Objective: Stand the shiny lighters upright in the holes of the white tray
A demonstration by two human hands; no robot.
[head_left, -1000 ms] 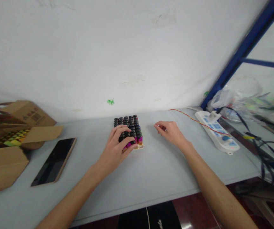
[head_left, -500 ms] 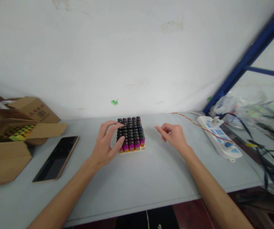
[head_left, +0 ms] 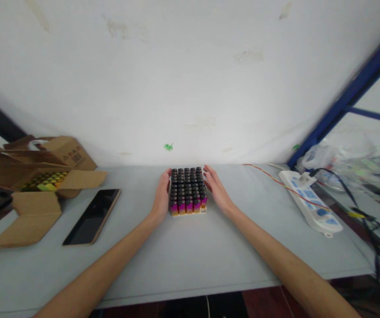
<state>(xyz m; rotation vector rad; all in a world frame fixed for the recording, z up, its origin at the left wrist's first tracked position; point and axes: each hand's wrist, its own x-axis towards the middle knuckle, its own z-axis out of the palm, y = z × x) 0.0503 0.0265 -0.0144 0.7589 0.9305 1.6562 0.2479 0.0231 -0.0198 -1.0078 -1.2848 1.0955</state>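
A block of upright lighters [head_left: 188, 187], black-topped with purple and yellow bodies, stands in rows in a white tray [head_left: 203, 210] on the table. My left hand [head_left: 161, 195] lies along the block's left side, fingers stretched toward the wall and touching or nearly touching the lighters. On the opposite side my right hand [head_left: 217, 190] is open, its fingers extended beside the far right corner, with a small gap near the palm. Neither hand is closed round anything. The fingers of the left hand are partly hidden by its own back.
An opened cardboard box [head_left: 74, 152] holding yellow-green lighters stands at left, flaps spread. A dark phone [head_left: 92, 217] lies near it. At right are a white power strip [head_left: 309, 201], a red-yellow wire [head_left: 269, 172], black cables [head_left: 372, 229] and clear plastic bags [head_left: 319, 157]. A white wall rises behind.
My left hand has come down from above the lighters to their left side. My right hand has opened from a loose curl and moved in to their right side. The view has shifted slightly.
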